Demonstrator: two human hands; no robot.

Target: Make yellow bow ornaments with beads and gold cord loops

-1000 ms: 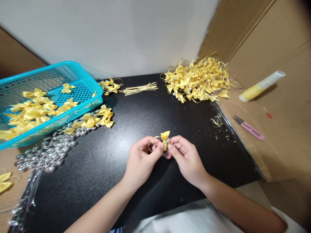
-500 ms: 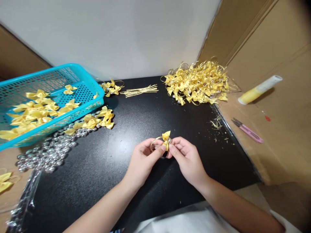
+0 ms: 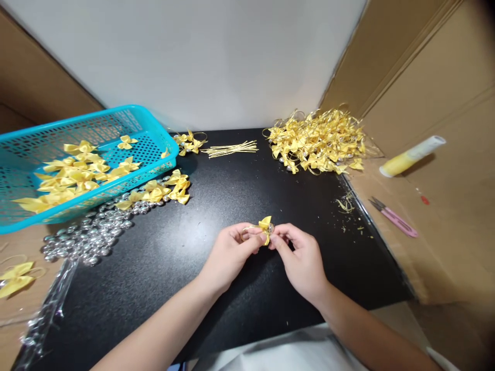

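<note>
- Leftward from my remote seat, one looped bow lies on a brown surface at the edge of view.
- Next, a blue basket holds loose bows; silver beads spread in front of it on the black tabletop, with some spare bows on top.
- A small cluster sits just beside the basket's right corner, then gold ties near the grey-white wall.
- Centre, my left hand pinches a yellow bow between thumb and fingers, above the tabletop; a gold loop curves beside it.
- My right hand is pinched narrow on that bow's right side, by a silver bead; the strand beneath the tips is hidden. I judge this as joining bead, tie and bow; the next move calls for a firm left pinch and a small right-hand twist.
- Rightward, a heap of bows stands at the back, trimmings nearer; pink snips and a roll rest on cardboard.
</note>
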